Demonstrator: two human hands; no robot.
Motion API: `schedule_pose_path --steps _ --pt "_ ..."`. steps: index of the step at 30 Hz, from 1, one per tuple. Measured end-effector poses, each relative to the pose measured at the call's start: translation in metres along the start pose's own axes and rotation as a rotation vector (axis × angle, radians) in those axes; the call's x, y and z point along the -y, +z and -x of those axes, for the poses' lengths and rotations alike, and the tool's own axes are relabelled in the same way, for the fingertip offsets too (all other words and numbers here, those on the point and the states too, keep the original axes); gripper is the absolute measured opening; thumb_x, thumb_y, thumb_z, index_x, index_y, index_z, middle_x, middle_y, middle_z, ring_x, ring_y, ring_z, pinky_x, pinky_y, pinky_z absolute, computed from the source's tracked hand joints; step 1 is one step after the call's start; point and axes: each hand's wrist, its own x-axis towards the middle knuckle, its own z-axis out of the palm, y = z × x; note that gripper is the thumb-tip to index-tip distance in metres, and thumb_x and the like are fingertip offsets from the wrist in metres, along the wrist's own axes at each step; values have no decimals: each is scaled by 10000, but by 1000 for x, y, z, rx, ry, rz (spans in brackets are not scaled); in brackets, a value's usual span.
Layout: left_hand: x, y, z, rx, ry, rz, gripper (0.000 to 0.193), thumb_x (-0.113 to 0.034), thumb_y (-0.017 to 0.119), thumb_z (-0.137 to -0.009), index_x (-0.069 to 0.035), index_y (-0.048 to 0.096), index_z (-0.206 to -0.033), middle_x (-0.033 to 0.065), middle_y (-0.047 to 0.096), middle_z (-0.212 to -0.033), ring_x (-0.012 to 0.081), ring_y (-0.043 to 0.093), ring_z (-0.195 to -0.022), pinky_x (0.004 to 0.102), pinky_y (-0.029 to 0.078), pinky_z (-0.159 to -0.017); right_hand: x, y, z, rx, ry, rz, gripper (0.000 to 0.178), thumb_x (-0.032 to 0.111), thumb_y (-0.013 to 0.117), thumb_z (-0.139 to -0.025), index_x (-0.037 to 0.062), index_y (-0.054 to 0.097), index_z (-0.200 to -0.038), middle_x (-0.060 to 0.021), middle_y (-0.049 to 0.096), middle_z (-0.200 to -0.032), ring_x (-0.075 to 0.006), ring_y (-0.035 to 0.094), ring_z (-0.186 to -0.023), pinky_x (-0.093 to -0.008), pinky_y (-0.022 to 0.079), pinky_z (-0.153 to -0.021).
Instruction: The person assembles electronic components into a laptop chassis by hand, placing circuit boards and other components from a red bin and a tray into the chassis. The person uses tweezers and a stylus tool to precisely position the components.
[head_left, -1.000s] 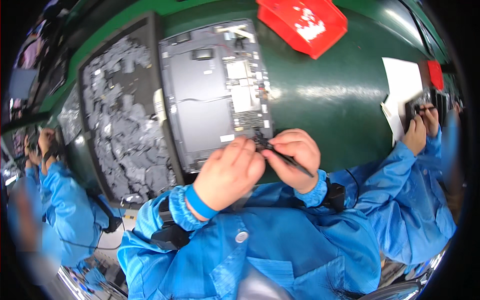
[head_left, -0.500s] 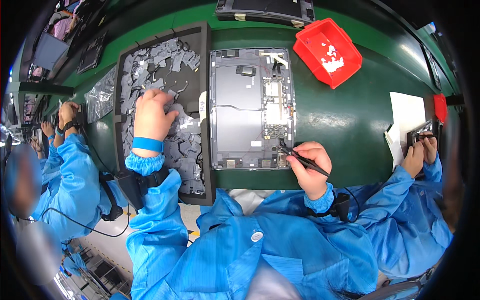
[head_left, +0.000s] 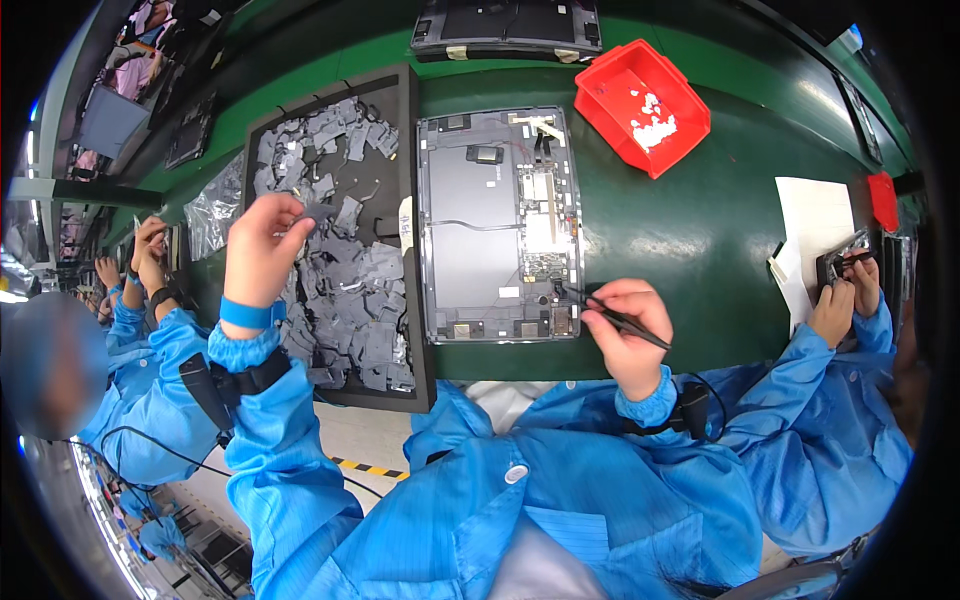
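An opened grey tablet lies face down on the green table, its boards and cables exposed. My right hand rests at its lower right corner, gripping black tweezers whose tip touches the tablet's edge. My left hand is raised over a black tray of several small grey parts and pinches one grey part between thumb and fingers.
A red bin with white scraps stands at the back right. Another device lies beyond the tablet. A co-worker's hands work on a small device over white paper on the right. Another person in blue sits at my left.
My left hand has left the tablet's lower edge, gone to the tray at left and lifted with a grey part pinched. My right hand stays with the tweezers.
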Motion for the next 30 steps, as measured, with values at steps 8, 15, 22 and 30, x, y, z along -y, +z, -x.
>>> schedule_pose_path --steps 8,15,22,30 --pt "-90 7 1 73 -45 635 127 78 538 -795 15 516 -903 71 514 -939 162 615 -762 200 474 -520 24 -8 -49 -81 -93 -92 297 -146 661 -664 -15 489 -868 -142 538 -929 -200 592 -817 -303 529 -715" --pt "-125 85 -55 265 -35 750 299 93 589 -731 20 513 -1011 35 538 -870 89 526 -776 206 462 -623 -26 29 -87 -184 2 -60 234 -64 697 -676 -10 510 -806 -103 562 -884 -169 588 -787 -264 499 -694" --pt "-93 142 -88 525 -215 932 108 4 585 -782 0 555 -886 65 589 -898 129 586 -801 240 487 -662 -42 33 -91 -92 -156 278 227 -22 720 -642 -9 515 -739 -149 600 -819 -247 602 -717 -311 478 -586" --pt "-97 155 -83 333 -325 1228 94 50 459 -802 -20 454 -865 193 581 -1016 257 624 -871 274 531 -616 -40 33 -90 -150 -30 143 238 -58 705 -655 -16 505 -776 -166 597 -848 -251 609 -770 -311 490 -653"
